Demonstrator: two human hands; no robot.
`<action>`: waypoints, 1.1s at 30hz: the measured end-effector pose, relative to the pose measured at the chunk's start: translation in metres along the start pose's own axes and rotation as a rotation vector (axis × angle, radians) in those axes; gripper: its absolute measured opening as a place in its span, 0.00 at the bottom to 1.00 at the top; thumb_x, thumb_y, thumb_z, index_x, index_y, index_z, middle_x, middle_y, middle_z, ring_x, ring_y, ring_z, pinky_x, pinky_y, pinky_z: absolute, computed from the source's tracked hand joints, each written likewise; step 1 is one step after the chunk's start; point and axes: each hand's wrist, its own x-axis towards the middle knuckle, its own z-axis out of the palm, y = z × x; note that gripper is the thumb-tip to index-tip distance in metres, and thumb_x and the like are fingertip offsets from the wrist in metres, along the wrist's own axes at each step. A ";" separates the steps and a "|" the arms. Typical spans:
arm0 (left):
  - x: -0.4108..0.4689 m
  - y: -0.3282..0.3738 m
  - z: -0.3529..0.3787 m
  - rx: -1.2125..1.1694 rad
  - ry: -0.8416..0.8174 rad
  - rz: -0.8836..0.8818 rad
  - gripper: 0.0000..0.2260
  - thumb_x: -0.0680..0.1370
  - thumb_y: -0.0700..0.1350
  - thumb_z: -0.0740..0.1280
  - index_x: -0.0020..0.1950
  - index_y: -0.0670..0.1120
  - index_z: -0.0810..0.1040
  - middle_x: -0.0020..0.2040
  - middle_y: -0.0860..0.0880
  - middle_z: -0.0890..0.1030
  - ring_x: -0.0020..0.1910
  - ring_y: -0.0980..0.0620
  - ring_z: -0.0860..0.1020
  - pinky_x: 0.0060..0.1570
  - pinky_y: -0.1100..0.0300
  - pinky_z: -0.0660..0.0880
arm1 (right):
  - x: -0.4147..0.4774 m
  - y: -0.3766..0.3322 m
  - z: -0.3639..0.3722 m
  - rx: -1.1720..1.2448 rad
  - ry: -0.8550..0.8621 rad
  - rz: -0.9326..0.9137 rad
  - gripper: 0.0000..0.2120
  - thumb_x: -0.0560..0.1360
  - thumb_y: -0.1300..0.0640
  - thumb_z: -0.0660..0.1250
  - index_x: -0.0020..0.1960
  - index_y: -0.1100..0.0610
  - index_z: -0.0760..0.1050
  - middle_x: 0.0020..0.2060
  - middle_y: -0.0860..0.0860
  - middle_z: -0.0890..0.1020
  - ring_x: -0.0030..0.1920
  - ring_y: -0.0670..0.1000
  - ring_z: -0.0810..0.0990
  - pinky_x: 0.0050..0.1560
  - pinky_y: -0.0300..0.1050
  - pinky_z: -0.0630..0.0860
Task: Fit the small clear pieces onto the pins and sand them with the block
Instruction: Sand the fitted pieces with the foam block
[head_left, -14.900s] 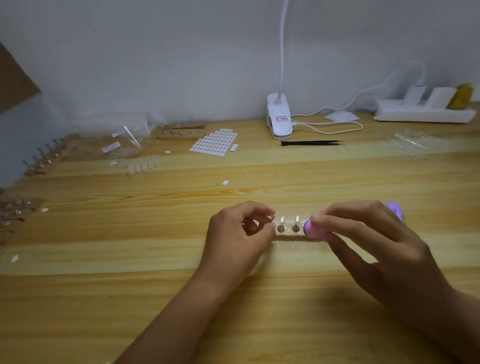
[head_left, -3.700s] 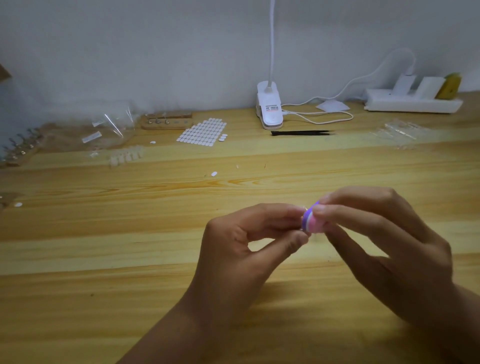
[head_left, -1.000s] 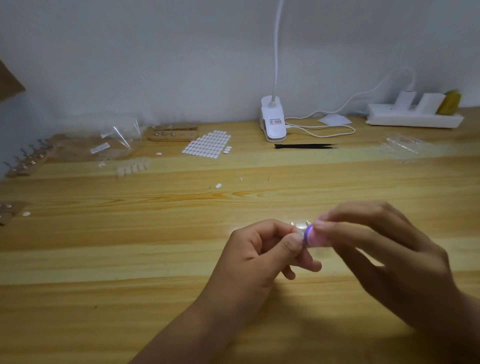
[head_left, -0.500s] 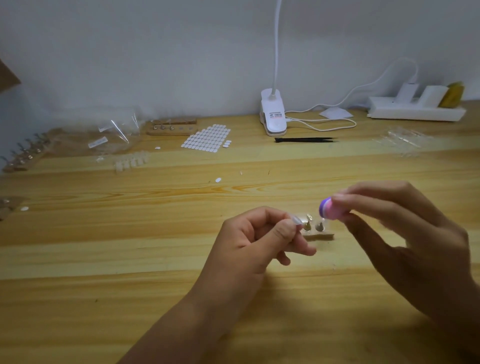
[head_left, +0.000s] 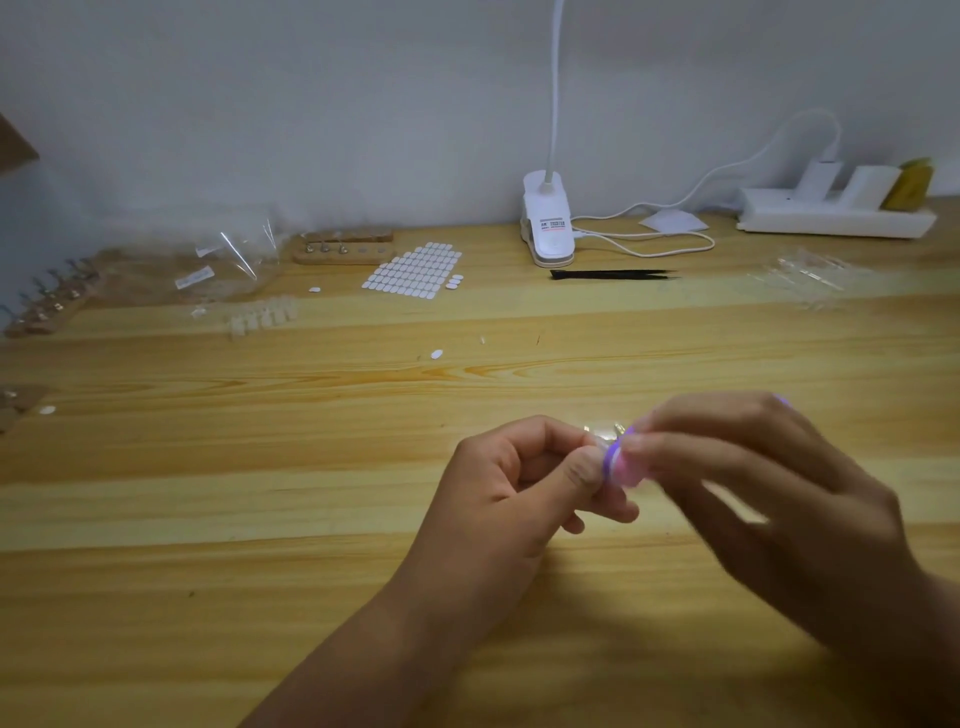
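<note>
**Sanding step, head view.** The left hand (head_left: 524, 483) is curling its fingers inward, thumb and forefinger closing in a tight pinch on something that the fingers largely hide. Since two thin metal pins (head_left: 587, 429) are showing just behind the knuckles, this is judged to be the pin holder. The right hand (head_left: 753, 493), blurred by motion, is gripping the small pink sanding block with a purple rim (head_left: 621, 462) between thumb and fingertips. It is pressing the block's face against the left fingertips. Any small clear piece at the contact point is too small and too covered to make out. Both hands are working just above the pale striped wooden table (head_left: 260, 509), near its front edge.

The step in hand is judged to be sanding a piece already fitted on a pin. The next move is calling for short, light strokes with the holder held steady, then a shift to the neighbouring pin.

A sheet of small white oval pieces (head_left: 415, 270), a second wooden pin holder (head_left: 340, 249) and black tweezers (head_left: 613, 274) are lying well apart at the rear.
</note>
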 end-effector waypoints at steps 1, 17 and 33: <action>0.000 0.000 0.000 0.004 0.000 0.002 0.05 0.79 0.45 0.67 0.47 0.44 0.81 0.38 0.45 0.85 0.42 0.49 0.85 0.39 0.64 0.75 | 0.001 0.003 -0.002 -0.003 0.008 0.021 0.13 0.72 0.70 0.71 0.56 0.61 0.80 0.51 0.56 0.82 0.53 0.52 0.81 0.53 0.47 0.77; 0.001 -0.002 0.000 -0.007 0.007 -0.007 0.06 0.80 0.42 0.66 0.46 0.43 0.81 0.37 0.47 0.84 0.41 0.49 0.85 0.37 0.65 0.75 | 0.004 0.002 0.000 -0.006 -0.002 0.023 0.11 0.75 0.69 0.70 0.57 0.61 0.80 0.50 0.57 0.83 0.51 0.53 0.82 0.53 0.46 0.78; 0.001 -0.002 0.002 0.017 0.015 -0.001 0.06 0.80 0.41 0.65 0.47 0.42 0.81 0.36 0.48 0.84 0.38 0.51 0.84 0.36 0.64 0.75 | 0.001 -0.001 0.003 0.018 -0.016 0.002 0.12 0.74 0.70 0.71 0.56 0.62 0.81 0.50 0.56 0.82 0.52 0.53 0.82 0.53 0.46 0.77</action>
